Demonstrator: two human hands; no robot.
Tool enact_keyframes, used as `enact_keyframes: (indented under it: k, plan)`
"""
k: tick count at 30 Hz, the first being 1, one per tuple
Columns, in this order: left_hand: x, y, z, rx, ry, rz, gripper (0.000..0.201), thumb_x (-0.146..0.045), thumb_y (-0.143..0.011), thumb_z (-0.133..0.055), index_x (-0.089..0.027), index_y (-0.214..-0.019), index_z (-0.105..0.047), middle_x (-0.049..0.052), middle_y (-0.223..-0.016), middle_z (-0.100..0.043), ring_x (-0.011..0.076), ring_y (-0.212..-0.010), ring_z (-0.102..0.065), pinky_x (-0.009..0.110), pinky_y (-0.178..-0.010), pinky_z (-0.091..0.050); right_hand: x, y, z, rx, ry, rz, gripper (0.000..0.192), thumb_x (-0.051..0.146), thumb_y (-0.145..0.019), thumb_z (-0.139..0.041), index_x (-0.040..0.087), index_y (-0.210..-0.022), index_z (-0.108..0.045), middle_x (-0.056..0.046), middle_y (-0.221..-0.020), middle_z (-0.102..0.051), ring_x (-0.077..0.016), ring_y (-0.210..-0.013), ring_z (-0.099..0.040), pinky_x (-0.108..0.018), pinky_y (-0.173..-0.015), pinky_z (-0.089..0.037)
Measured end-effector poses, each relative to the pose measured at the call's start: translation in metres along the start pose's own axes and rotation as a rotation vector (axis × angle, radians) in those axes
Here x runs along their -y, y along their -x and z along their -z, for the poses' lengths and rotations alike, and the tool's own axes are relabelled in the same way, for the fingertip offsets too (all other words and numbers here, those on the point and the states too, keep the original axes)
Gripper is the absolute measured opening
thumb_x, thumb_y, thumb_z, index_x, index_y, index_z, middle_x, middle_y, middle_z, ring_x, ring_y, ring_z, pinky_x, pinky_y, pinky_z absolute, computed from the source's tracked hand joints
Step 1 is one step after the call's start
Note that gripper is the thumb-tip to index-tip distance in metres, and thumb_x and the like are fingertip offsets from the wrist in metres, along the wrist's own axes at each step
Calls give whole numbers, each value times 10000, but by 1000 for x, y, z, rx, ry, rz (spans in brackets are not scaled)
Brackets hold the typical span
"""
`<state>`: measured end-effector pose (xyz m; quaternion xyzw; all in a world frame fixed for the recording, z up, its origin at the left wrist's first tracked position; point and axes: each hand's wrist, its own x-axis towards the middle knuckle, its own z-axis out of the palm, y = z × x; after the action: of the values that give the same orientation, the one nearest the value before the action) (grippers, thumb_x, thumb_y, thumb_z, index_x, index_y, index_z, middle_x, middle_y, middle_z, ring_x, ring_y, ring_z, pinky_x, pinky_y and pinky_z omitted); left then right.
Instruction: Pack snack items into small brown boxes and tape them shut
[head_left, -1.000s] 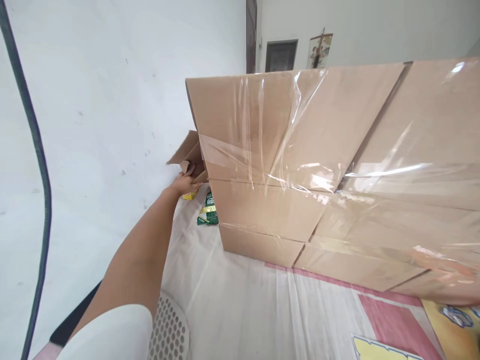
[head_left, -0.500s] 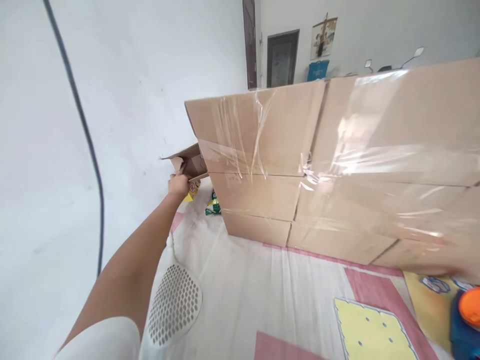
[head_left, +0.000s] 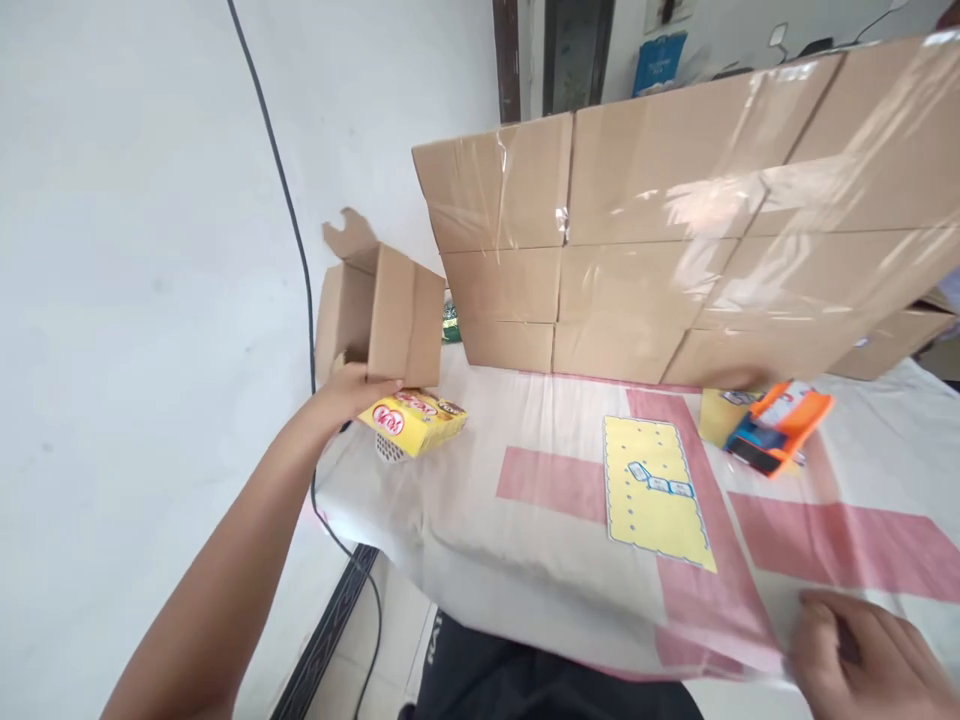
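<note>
At the left side of the table, my left hand [head_left: 352,392] is closed on the lower edge of a small open cardboard box [head_left: 409,310], whose torn flap sticks up at the back. Just under my fingers is a yellow printed package [head_left: 416,420], tilted over a white perforated fly swatter [head_left: 390,449]; whether my hand touches the package is hard to tell. My right hand [head_left: 862,650] is at the lower right by the table's front edge, slightly blurred, its fingers curled in with nothing visible in them.
A wide cardboard panel wrapped in clear tape [head_left: 630,270] stands along the back. On the patterned tablecloth [head_left: 525,580] are a yellow printed patch [head_left: 656,490] and an orange and blue object [head_left: 780,425]. A green packet [head_left: 450,318] peeks out behind the box. A black cable [head_left: 281,170] hangs along the wall.
My left hand has brought the small box out from behind the panel's left end, toward me. The yellow package now lies nearer, over the swatter. My right hand has come into view.
</note>
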<state>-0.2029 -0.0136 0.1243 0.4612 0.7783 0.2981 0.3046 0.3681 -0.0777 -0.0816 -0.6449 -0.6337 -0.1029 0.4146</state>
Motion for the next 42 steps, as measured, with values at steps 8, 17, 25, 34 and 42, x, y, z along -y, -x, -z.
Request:
enact_keyframes:
  k: [8, 17, 25, 34, 42]
  plan:
    - [31, 133, -65, -455, -226, -213, 402, -573, -802, -638, -184, -859, -719, 94, -888, -769, 336, -893, -732, 368, -713, -574, -11, -5, -14, -232, 85, 229, 108, 153, -818, -588, 182, -721, -625, -30, -671, -642, -179, -658, -555, -298, -603, -400]
    - [4, 113, -138, -653, -318, -519, 378, -376, -941, -511, -146, -1165, -710, 160, -1265, -685, 329, -1129, -666, 397, -925, -521, -7, -2, -10, -181, 78, 191, 186, 204, -879, -562, 183, -699, -604, -25, -666, -609, -178, -679, -514, -289, -638, -344]
    - [-5, 181, -138, -773, -342, -486, 433, -545, -912, -600, -177, -1134, -642, 94, -950, -718, 277, -843, -701, 327, -665, -485, -8, -1, -12, -217, 89, 197, 157, 186, -859, -574, 190, -704, -600, -11, -661, -608, -174, -680, -521, -278, -638, -351]
    - [-39, 180, -224, -392, -537, -628, 289, -488, -903, -685, -217, -853, -596, -14, -825, -676, 156, -651, -636, 257, -514, -326, -1, -3, -7, -198, 45, 203, 157, 156, -866, -571, 199, -717, -596, -6, -673, -616, -175, -675, -518, -280, -636, -362]
    - [-55, 152, -250, -529, -320, -687, 538, -408, -878, -745, -184, -1319, -534, 137, -1264, -645, 144, -692, -662, 263, -552, -498, 5, -4, 1, -103, 31, 174, 148, 162, -909, -576, 205, -773, -613, -15, -752, -658, -185, -724, -544, -302, -677, -398]
